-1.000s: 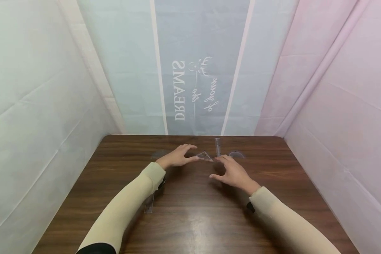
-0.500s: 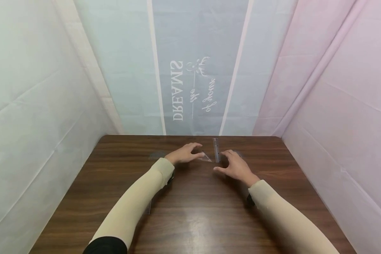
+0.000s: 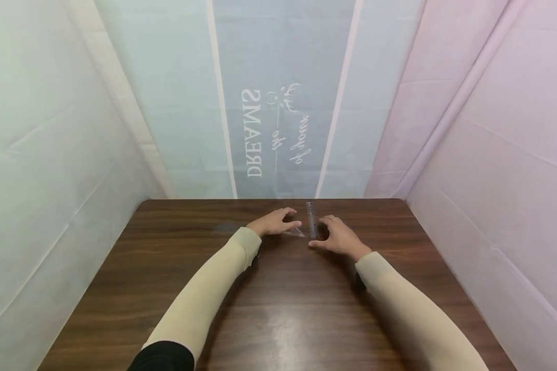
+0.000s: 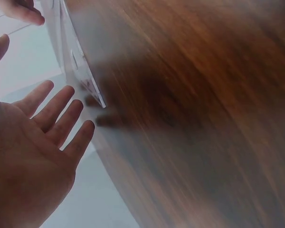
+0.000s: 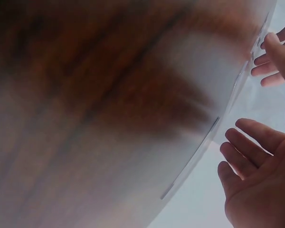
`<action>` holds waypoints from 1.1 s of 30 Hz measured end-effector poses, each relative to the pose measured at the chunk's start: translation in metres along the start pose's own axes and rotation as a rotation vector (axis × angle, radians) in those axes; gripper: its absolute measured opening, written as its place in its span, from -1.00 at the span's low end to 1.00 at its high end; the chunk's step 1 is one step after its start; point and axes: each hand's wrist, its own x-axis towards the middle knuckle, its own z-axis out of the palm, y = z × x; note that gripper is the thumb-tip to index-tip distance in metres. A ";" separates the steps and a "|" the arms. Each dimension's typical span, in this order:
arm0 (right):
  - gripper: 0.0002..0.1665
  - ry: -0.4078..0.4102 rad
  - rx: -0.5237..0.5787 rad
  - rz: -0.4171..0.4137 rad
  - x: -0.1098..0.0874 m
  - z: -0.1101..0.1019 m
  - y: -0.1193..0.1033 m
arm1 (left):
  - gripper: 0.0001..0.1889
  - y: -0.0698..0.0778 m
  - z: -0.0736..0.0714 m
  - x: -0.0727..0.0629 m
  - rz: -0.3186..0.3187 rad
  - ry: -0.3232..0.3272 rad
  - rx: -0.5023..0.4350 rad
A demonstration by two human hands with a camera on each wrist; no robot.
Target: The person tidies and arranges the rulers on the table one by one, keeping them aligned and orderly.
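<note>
My left hand (image 3: 275, 222) is at the far part of the table with its fingers extended and thumb apart. It partly covers a clear triangular set square (image 3: 297, 232). In the left wrist view the palm of the left hand (image 4: 35, 147) shows nothing held, and a thin clear plastic piece (image 4: 88, 78) lies just beyond the fingertips. A short clear ruler (image 3: 312, 220) points away between the hands. Just right of it is my right hand (image 3: 339, 238), thumb and fingers spread apart. The right wrist view shows the right hand (image 5: 251, 161) with loosely bent fingers and nothing in them.
Another clear flat piece (image 3: 226, 228) lies left of my left wrist, faint against the wood. A dark brown wooden table (image 3: 278, 299) extends back to a printed fabric backdrop (image 3: 278, 129). Pale fabric walls stand to the left (image 3: 65, 180) and right (image 3: 487, 170).
My left hand has moved right, over more of the set square. The right hand has moved slightly forward and covers the protractor. A second ruler is now hidden by the left forearm.
</note>
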 end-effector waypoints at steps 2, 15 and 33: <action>0.19 -0.008 0.009 -0.006 0.002 0.000 0.001 | -0.21 0.000 0.002 0.004 0.001 0.002 0.001; 0.15 -0.029 0.015 0.013 0.011 0.003 0.006 | -0.23 0.002 0.013 0.017 -0.036 -0.015 0.021; 0.04 -0.037 0.021 0.011 0.017 0.001 0.002 | -0.30 0.009 0.005 0.023 -0.062 0.013 0.019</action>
